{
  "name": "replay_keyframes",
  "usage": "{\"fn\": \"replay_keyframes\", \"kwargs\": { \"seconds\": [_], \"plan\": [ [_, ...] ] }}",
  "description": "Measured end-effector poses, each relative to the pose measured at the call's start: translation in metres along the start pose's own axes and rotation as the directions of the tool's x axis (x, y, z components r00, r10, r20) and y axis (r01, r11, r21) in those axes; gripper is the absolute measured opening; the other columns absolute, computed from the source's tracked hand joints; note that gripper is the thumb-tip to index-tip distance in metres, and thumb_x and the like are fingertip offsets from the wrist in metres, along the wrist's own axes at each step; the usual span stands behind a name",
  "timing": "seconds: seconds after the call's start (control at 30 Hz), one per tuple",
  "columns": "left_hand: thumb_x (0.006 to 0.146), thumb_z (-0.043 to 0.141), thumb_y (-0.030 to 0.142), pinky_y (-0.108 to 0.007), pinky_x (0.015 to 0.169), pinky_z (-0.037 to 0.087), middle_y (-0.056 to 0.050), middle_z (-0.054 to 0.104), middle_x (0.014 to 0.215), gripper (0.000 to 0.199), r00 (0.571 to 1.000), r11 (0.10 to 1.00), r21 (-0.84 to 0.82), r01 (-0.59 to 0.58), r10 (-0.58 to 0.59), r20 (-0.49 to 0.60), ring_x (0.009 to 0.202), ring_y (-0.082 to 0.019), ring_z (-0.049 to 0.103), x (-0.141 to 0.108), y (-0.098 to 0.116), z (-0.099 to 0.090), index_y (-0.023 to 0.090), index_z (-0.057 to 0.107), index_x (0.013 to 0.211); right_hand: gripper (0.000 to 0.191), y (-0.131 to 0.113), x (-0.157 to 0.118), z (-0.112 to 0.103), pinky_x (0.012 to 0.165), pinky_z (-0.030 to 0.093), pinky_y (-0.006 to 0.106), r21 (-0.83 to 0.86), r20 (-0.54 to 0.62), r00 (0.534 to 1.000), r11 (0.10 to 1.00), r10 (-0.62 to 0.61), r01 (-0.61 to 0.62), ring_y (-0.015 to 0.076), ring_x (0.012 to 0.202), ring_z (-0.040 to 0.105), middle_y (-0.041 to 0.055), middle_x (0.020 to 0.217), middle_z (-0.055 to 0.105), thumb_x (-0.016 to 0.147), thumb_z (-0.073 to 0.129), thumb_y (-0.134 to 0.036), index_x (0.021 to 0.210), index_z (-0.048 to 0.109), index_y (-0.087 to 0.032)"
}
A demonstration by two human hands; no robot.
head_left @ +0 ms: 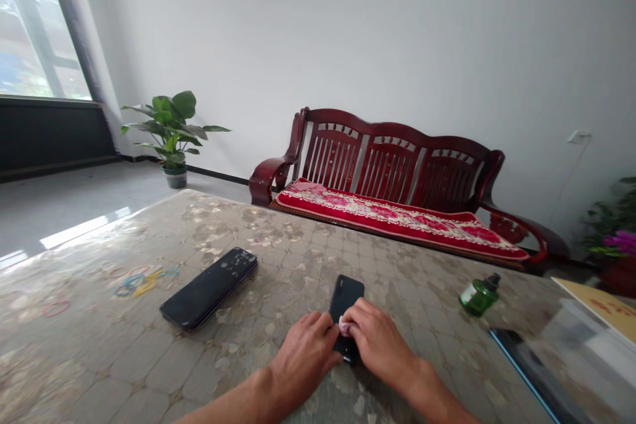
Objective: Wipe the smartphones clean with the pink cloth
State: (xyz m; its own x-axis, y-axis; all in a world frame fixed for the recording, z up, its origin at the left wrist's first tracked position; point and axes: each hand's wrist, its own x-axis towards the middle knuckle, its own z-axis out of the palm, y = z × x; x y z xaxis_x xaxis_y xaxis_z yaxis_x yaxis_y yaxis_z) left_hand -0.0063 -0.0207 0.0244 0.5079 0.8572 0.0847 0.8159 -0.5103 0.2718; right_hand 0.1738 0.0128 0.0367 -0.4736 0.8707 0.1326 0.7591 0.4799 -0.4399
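Potted plant [171, 127], dark-red wooden bench [391, 131]; bright window [37, 33]

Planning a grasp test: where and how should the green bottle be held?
Probably around the wide body of the green bottle, below the narrower black cap. Bring the right hand in from the picture's left, where the approach looks open; the blue-edged phone lies close on the near right.

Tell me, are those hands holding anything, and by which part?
The right hand pinches a crumpled white wad, gripped part hidden; the left hand seems to hold a black rectangular phone by its left edge.
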Motion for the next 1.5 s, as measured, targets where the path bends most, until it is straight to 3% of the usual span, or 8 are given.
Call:
{"fn": "replay_keyframes", "kwargs": {
  "seconds": [0.2,0.33,0.57,0.87,1.07,1.13,1.33,1.5],
  "plan": [
    [0.096,0.059,0.032,-0.037,0.090,0.050,-0.006,0.064,0.103,0.015,0.999,0.998,0.048,-0.043,0.043,0.015,0.098,-0.025,0.059,0.001,0.001,-0.002,0.019,0.065,0.101,0.021,0.018,0.042,-0.014,0.073,0.041,0.025,-0.138,-0.120,0.982,0.978,0.142,-0.159,0.0162,0.080,0.058,0.0036,0.084,0.063,0.091,0.049,-0.017,0.077,0.064,-0.022],
    [0.096,0.058,0.032,-0.036,0.090,0.050,-0.005,0.064,0.104,0.014,0.998,0.997,0.056,-0.055,0.054,0.023,0.099,-0.024,0.059,0.003,-0.002,-0.001,0.020,0.066,0.099,0.024,0.016,0.064,-0.010,0.072,0.041,0.026,-0.155,-0.152,0.977,0.973,0.149,-0.173,0.0169,0.078,0.057,0.0042,0.082,0.063,0.092,0.047,-0.018,0.076,0.065,-0.022],
    [0.093,0.063,0.031,-0.036,0.091,0.050,-0.005,0.065,0.104,0.013,1.000,0.998,0.050,-0.024,0.024,0.016,0.098,-0.024,0.059,0.006,-0.006,0.004,0.019,0.066,0.098,0.020,0.001,0.046,0.007,0.081,0.040,0.021,-0.066,-0.040,0.998,0.996,-0.054,0.051,0.0141,0.091,0.059,0.0009,0.093,0.064,0.090,0.051,-0.013,0.083,0.066,-0.023],
    [0.096,0.058,0.035,-0.034,0.087,0.051,-0.006,0.064,0.103,0.019,0.999,0.998,0.051,-0.049,0.048,0.011,0.095,-0.023,0.060,0.007,-0.009,0.002,0.020,0.066,0.101,0.021,0.014,0.074,0.007,0.081,0.041,0.024,-0.172,-0.188,0.976,0.975,0.109,-0.142,0.0168,0.090,0.059,0.0044,0.091,0.065,0.092,0.050,-0.016,0.080,0.065,-0.022],
    [0.095,0.059,0.036,-0.033,0.089,0.049,-0.005,0.065,0.106,0.018,0.999,1.000,0.001,-0.023,0.023,-0.032,0.096,-0.022,0.060,0.008,-0.015,0.008,0.021,0.066,0.102,0.021,-0.003,0.053,0.002,0.081,0.039,0.021,-0.087,0.047,0.994,0.991,-0.100,0.103,0.0133,0.091,0.059,0.0002,0.090,0.065,0.088,0.052,-0.011,0.081,0.069,-0.023],
    [0.095,0.059,0.033,-0.031,0.090,0.048,-0.004,0.065,0.108,0.015,0.999,0.999,-0.029,-0.036,0.035,-0.038,0.097,-0.022,0.060,0.008,-0.020,0.006,0.022,0.066,0.104,0.020,0.000,0.051,-0.004,0.080,0.039,0.020,-0.071,0.057,0.996,0.995,-0.072,0.076,0.0133,0.090,0.059,-0.0001,0.089,0.065,0.088,0.053,-0.012,0.081,0.069,-0.023],
    [0.095,0.049,0.016,-0.029,0.094,0.045,-0.001,0.063,0.120,0.028,0.995,0.986,-0.166,-0.028,0.012,-0.097,0.107,-0.020,0.060,0.005,-0.032,0.000,0.029,0.066,0.115,0.019,0.018,0.050,-0.004,0.079,0.040,0.023,-0.116,-0.138,0.980,0.980,0.145,-0.161,0.0155,0.088,0.060,0.0031,0.089,0.064,0.093,0.050,-0.018,0.083,0.066,-0.022],
    [0.082,0.066,0.036,-0.040,0.100,0.039,-0.004,0.059,0.125,0.039,0.968,0.975,-0.197,0.105,-0.145,-0.203,0.112,-0.026,0.054,0.003,-0.017,0.010,0.027,0.061,0.120,0.017,0.016,0.038,0.003,0.078,0.040,0.023,-0.123,-0.157,0.979,0.981,0.133,-0.153,0.0160,0.089,0.060,0.0029,0.091,0.063,0.093,0.051,-0.020,0.084,0.065,-0.023]
  ]
}}
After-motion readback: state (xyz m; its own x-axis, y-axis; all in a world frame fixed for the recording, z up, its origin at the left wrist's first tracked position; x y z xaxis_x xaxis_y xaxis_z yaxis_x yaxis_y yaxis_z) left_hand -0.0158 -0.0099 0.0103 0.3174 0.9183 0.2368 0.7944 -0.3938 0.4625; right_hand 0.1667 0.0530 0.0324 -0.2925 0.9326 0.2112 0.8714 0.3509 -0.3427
